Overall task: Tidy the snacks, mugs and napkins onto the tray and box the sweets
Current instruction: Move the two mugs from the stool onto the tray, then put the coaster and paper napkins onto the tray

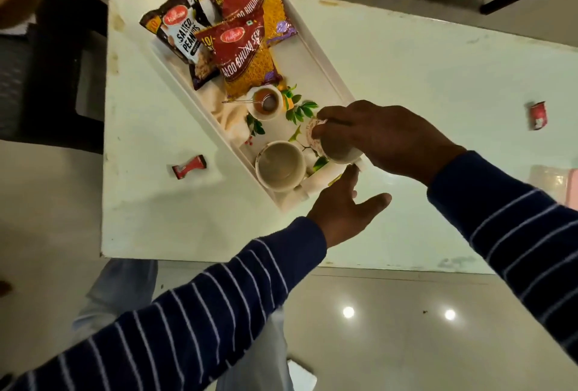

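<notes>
- A white rectangular tray [325, 59] is lying at a slant on the glossy white bench [406, 84].
- Three crinkly snack packets are sitting at its far end: one dark peanut packet [184, 34] and two red sev packets [247, 53], overlapping.
- Three mugs are sitting in the tray: a small mug [265, 102] holding brown liquid and a wire strainer, a round cream mug [280, 165], and a patterned mug [328, 148].
- The right hand [384, 137] is grasping the patterned mug from above, tilted, at the tray's near end.
- The left hand [341, 212] is released, fingers straight, touching the tray's near corner.
- Cream napkins [228, 109] are lying crumpled under the mugs.
- Two wrapped sweets are lying on the bench outside the tray: one [189, 166] left, one [538, 115] far right.
</notes>
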Demonstrator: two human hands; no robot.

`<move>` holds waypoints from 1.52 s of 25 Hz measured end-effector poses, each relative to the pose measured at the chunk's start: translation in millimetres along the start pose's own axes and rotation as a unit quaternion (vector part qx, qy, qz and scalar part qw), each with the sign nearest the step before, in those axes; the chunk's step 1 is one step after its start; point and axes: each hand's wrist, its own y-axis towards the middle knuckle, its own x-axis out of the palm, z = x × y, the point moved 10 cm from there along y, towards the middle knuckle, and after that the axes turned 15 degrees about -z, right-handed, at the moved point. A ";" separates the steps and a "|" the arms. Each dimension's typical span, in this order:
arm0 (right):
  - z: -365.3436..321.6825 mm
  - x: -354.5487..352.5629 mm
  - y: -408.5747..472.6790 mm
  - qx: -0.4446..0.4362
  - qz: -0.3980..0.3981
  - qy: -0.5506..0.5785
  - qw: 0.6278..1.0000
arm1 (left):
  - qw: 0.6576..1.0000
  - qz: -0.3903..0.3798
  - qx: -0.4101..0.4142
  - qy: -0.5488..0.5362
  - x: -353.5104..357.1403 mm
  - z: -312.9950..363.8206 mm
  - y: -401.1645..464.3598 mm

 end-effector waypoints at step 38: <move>-133.0 -186.7 338.3 0.222 0.211 0.679 0.667 | 0.855 0.468 0.056 0.216 -545.9 5.3 -276.3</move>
